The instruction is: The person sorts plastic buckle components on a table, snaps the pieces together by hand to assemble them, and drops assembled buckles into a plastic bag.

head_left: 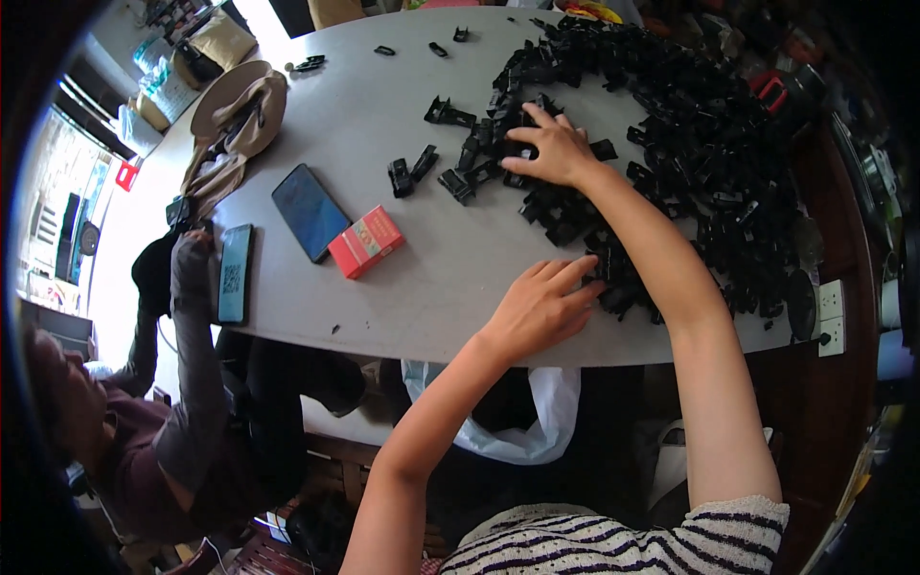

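Note:
A large heap of small black plastic parts (680,125), clip-like in shape, covers the right side of the white table. My right hand (556,149) lies over the heap's left edge with its fingers spread, touching or just above several pieces. My left hand (546,305) is nearer the table's front edge, fingers stretched toward the heap's lower left border; nothing shows in its grasp. To the left of my right hand, some loose black parts (458,186) lie apart from the heap.
A red box (367,242) overlaps a dark phone (311,213) left of centre. At the left edge, a person (182,383) sits by another phone (234,275) and a tan cap (240,113). Below the front edge hangs a white plastic bag (522,436). Wall sockets (832,318) are at right.

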Demonstrator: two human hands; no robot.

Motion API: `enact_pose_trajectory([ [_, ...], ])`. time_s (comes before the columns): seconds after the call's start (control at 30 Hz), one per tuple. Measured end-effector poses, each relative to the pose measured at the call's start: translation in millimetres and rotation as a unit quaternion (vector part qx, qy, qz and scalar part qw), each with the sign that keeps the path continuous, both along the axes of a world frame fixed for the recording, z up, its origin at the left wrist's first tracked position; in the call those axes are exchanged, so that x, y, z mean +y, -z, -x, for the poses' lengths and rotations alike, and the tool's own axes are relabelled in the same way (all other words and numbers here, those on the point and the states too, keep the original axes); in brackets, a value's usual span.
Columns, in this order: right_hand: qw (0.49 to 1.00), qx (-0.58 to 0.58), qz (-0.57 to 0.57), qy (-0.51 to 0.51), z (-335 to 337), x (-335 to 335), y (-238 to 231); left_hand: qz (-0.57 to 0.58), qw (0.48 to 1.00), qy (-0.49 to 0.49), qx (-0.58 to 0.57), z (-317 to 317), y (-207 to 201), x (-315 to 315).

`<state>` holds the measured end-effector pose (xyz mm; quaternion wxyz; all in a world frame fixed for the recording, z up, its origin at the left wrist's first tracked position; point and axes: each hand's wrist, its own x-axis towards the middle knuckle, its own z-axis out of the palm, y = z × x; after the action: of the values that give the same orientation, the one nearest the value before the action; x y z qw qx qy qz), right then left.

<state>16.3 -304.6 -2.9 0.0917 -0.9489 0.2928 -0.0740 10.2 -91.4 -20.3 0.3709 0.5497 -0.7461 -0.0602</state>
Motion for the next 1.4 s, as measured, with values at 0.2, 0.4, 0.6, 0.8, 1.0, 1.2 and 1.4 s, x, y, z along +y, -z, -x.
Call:
enact_pose_trajectory([
  [0.2,0.992,-0.021,0.009,-0.124,10,72,0,-0.001,0.994,-0.102,0.031,-2,3,72],
  [0.4,0.978,-0.038,-0.003,-0.205,25,102,-13,0.007,0.991,-0.128,0.036,-3,9,87],
  [0.6,0.974,-0.162,0.138,-0.082,141,123,-31,0.062,0.969,-0.234,0.055,-36,5,88],
  [0.8,0.989,-0.027,0.147,-0.015,185,121,12,0.02,0.951,-0.309,0.015,-42,0,60],
  [1.0,0.969,-0.09,0.215,-0.086,153,115,2,0.03,0.954,-0.294,-0.044,-54,-12,57],
  [1.2,0.944,-0.155,0.142,-0.254,114,155,4,-0.019,0.942,-0.305,-0.136,-64,-18,6],
  [1.4,0.952,-0.189,0.108,-0.213,128,149,11,-0.106,0.918,-0.356,-0.138,-65,-24,2],
])
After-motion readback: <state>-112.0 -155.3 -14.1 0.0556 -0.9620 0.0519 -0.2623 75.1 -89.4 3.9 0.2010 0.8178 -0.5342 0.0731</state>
